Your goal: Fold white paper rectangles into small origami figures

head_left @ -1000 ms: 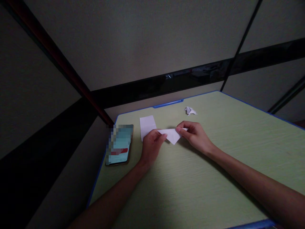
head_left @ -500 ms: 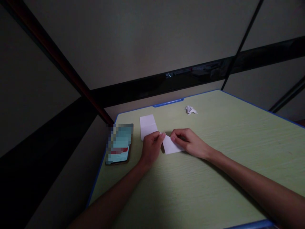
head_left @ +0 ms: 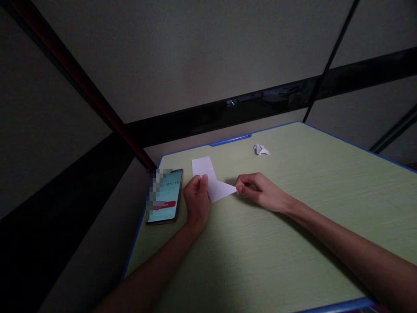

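A white folded paper (head_left: 220, 190) lies on the pale green desk (head_left: 267, 243) between my hands. My left hand (head_left: 196, 201) is curled, its fingertips pinching the paper's left corner. My right hand (head_left: 260, 192) pinches the paper's right tip with thumb and forefinger. Just behind the left hand lies a second white paper sheet (head_left: 202, 167), flat on the desk.
A phone (head_left: 164, 201) with a lit screen lies at the desk's left edge. A small folded paper figure (head_left: 260, 150) sits near the far edge. The desk has a blue rim (head_left: 230, 140); dim walls and dark beams stand behind it.
The paper has moved left and been turned, now lying as a flatter strip. My left hand shifted left toward the phone; my right hand followed to the paper's right tip.
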